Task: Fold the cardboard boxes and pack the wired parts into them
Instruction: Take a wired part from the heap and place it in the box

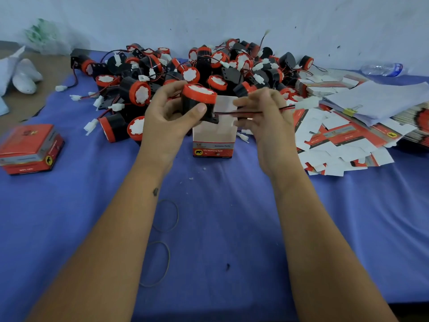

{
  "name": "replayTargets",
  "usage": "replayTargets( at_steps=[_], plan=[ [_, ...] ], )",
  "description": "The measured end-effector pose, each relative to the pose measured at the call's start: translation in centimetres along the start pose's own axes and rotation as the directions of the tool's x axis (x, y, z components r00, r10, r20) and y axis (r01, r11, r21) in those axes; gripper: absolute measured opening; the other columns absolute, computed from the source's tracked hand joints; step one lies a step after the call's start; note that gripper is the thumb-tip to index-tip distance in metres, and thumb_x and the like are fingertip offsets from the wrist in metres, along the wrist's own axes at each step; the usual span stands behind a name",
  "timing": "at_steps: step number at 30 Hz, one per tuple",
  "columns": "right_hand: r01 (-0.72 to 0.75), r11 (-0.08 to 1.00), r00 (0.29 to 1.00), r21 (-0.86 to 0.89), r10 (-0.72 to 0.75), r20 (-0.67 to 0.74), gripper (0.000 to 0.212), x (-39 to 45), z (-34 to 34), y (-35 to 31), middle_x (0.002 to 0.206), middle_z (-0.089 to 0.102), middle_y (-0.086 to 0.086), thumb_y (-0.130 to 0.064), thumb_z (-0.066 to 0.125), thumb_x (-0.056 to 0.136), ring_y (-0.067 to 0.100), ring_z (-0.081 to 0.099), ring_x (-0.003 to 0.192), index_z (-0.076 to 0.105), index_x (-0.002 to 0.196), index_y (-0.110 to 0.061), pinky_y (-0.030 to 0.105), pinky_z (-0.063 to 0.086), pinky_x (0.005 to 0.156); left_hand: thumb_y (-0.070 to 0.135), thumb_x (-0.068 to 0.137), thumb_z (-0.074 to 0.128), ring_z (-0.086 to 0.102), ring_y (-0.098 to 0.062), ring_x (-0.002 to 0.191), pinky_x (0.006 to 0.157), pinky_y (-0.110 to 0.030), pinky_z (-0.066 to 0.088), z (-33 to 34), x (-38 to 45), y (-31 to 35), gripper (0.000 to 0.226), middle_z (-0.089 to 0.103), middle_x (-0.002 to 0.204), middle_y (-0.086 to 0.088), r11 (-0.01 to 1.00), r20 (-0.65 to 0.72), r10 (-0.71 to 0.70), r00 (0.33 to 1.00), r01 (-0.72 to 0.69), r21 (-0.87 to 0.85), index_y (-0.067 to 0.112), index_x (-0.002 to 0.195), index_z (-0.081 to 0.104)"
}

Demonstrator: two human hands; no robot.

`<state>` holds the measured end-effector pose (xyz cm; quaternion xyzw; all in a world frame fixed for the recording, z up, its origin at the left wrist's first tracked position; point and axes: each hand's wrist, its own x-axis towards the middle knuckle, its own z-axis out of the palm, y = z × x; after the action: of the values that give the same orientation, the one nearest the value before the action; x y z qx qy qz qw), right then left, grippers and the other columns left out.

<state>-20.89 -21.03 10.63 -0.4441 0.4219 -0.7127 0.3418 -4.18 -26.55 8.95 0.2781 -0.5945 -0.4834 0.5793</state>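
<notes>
My left hand [167,117] grips a black wired part with a red and white cap [198,98] just above an upright cardboard box [214,141] whose top flaps stand open. My right hand [264,119] pinches that part's red and black wire [250,112], stretched out to the right. A big heap of the same wired parts [209,68] lies behind the box. Flat unfolded boxes [343,140] are spread at the right. A closed red box [30,148] sits at the left.
Blue cloth [220,217] covers the table. Two rubber bands [166,216] lie between my forearms. A paper stack with a yellow clip [380,98] and a plastic bottle [383,69] sit at the far right. White bags [18,70] lie at the far left by the wall.
</notes>
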Motion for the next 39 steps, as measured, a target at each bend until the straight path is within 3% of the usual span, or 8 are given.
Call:
replayTargets(
  at_steps=[3,9,12,17,22,25,31,39],
  plan=[
    [0.001,0.994,0.987,0.114,0.018,-0.162,0.018,0.6,-1.0,-0.3,0.081,0.068,0.011,-0.016,0.046,0.103,0.014,0.054,0.057,0.056,0.089,-0.008,0.023,0.043,0.052,0.005,0.085,0.075,0.06,-0.014,0.121,0.1,-0.031,0.052,0.1,0.1,0.1,0.05,0.062,0.128,-0.005,0.991,-0.037,0.076,0.996,-0.072,0.112,0.015,0.129,0.054],
    [0.056,0.885,0.98,0.462,0.04,-0.195,0.013,0.5,-1.7,-0.8,0.088,0.071,0.013,-0.001,0.051,0.099,0.015,0.069,0.075,0.063,0.094,-0.001,0.021,0.056,0.071,0.019,0.08,0.081,0.062,-0.007,0.115,0.095,-0.024,0.051,0.4,-0.3,0.0,0.054,0.065,0.124,0.005,0.936,-0.008,0.17,0.985,-0.159,0.315,0.023,0.128,0.058],
    [0.082,0.933,0.986,0.351,-0.024,-0.167,0.015,0.5,-1.5,-0.7,0.082,0.07,0.01,0.0,0.049,0.099,0.013,0.065,0.069,0.063,0.095,-0.002,0.021,0.054,0.066,0.032,0.076,0.079,0.063,-0.002,0.111,0.096,-0.022,0.05,0.4,-0.3,0.2,0.045,0.068,0.113,0.013,0.898,0.043,0.218,0.975,-0.217,0.383,0.032,0.117,0.062],
    [0.041,0.998,0.991,0.046,-0.034,-0.132,0.011,0.3,-0.2,0.0,0.075,0.066,0.007,0.001,0.051,0.098,0.01,0.058,0.058,0.061,0.101,0.0,0.021,0.049,0.056,0.024,0.079,0.08,0.055,0.013,0.105,0.09,-0.009,0.044,0.4,-0.3,-0.9,0.047,0.06,0.112,0.024,0.874,0.038,0.166,0.985,-0.165,0.456,0.027,0.121,0.06],
    [0.029,0.996,0.997,0.086,-0.023,-0.07,0.018,0.0,0.3,0.2,0.075,0.068,0.006,0.0,0.05,0.098,0.012,0.058,0.062,0.067,0.094,-0.006,0.023,0.049,0.061,0.023,0.084,0.074,0.05,-0.008,0.126,0.107,-0.032,0.043,0.4,-0.3,-1.3,0.069,0.054,0.131,0.011,0.833,0.125,0.181,0.975,-0.22,0.508,0.025,0.144,0.04],
    [0.053,0.991,0.996,0.12,-0.043,-0.079,0.021,0.1,0.1,-0.1,0.075,0.067,0.007,0.0,0.05,0.098,0.014,0.056,0.061,0.067,0.09,-0.007,0.023,0.048,0.059,0.029,0.087,0.067,0.045,-0.008,0.127,0.11,-0.044,0.038,0.7,-0.5,-1.3,0.058,0.051,0.134,0.014,0.729,0.234,0.243,0.941,-0.337,0.596,0.024,0.141,0.048],
    [0.089,0.989,0.994,0.121,-0.08,-0.08,0.022,0.1,-0.1,-0.3,0.075,0.066,0.008,0.001,0.05,0.096,0.014,0.057,0.058,0.067,0.086,-0.008,0.024,0.048,0.057,0.038,0.083,0.075,0.043,-0.018,0.118,0.106,-0.038,0.036,1.0,-0.8,-2.3,0.044,0.045,0.111,0.011,0.638,0.15,0.213,0.966,-0.253,0.727,0.031,0.125,0.064],
    [0.074,0.994,0.995,-0.081,-0.079,-0.068,0.015,-0.2,0.4,-0.1,0.073,0.067,0.008,0.002,0.053,0.095,0.015,0.057,0.057,0.062,0.084,-0.002,0.024,0.05,0.057,0.021,0.085,0.076,0.048,-0.025,0.119,0.097,-0.01,0.026,1.3,-0.4,-3.4,0.029,0.062,0.125,-0.001,0.607,0.183,0.225,0.957,-0.284,0.742,0.014,0.113,0.071]
  ],
)
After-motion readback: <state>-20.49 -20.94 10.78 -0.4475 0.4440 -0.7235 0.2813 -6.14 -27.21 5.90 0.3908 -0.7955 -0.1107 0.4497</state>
